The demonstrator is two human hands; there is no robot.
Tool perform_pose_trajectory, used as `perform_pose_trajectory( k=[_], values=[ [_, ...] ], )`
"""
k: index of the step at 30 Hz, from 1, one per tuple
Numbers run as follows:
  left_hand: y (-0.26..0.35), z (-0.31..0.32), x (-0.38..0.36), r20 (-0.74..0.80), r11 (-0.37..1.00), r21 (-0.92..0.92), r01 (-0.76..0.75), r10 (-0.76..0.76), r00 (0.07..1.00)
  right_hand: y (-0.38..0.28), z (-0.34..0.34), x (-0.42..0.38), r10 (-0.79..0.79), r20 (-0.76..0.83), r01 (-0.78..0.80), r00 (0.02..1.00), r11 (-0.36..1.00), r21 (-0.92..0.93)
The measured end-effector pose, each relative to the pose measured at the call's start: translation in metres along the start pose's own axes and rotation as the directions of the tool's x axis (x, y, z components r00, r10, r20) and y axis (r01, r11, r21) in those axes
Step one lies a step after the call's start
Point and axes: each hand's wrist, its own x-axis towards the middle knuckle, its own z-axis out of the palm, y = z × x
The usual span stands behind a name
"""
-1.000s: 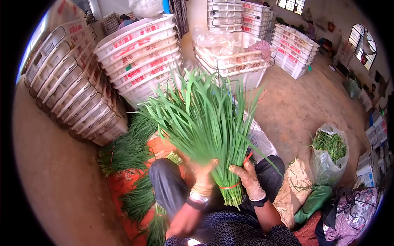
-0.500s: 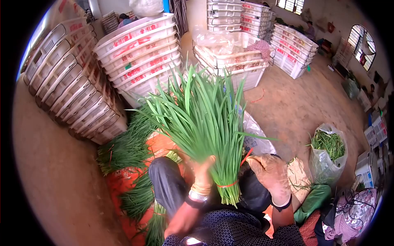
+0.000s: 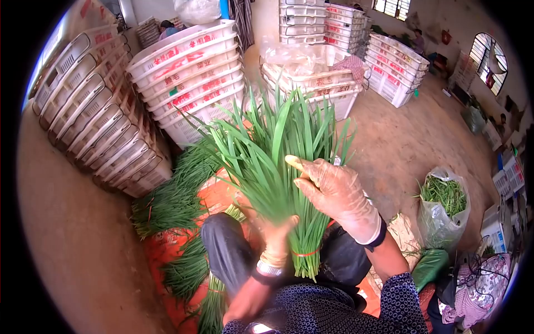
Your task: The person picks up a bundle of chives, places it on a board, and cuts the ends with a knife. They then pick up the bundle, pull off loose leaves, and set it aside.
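Note:
A large bunch of garlic chives [image 3: 278, 147] stands tilted in front of me, its long green leaves fanning away and its cut ends toward my lap. A red band [image 3: 306, 254] rings the stems near the base. My left hand [image 3: 276, 231], gloved and slightly blurred, is closed round the left side of the bunch above the band. Over the right side of the leaves is my right hand [image 3: 342, 192], in a thin translucent glove. Its index finger and thumb are apart and point left at the leaves; the other fingers are partly hidden.
More chive bundles [image 3: 172, 189] lie at left on an orange sheet [image 3: 167, 245]. Stacked white crates [image 3: 189, 83] rise behind, with a leaning stack [image 3: 100, 111] further left. A clear bag of greens [image 3: 445, 203] stands at right. People sit in the background.
My right hand has moved up and left from beside my knee to the leaves, and its fingers have spread. My left hand stays on the bunch, which has shifted slightly.

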Motion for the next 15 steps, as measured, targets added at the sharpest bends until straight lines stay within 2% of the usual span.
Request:
perform_pose_trajectory(
  k=[6,9,12,15],
  values=[
    [-0.006,-0.003,-0.002,0.044,0.999,0.015,0.037,-0.038,0.998,0.012,0.014,0.001,-0.098,-0.086,0.099,0.992,0.995,0.012],
    [-0.005,0.0,-0.003,0.063,0.999,0.021,0.046,-0.047,0.997,0.012,0.011,0.001,-0.08,-0.081,0.081,0.993,0.997,0.01],
    [0.004,0.009,-0.007,0.056,0.999,0.015,0.035,-0.036,0.998,0.017,0.013,0.003,-0.231,-0.114,0.214,0.966,0.966,-0.145],
    [-0.002,0.0,-0.005,0.079,0.995,0.069,0.071,-0.076,0.994,0.018,0.015,0.006,-0.262,-0.11,0.23,0.959,0.943,-0.241]
  ],
)
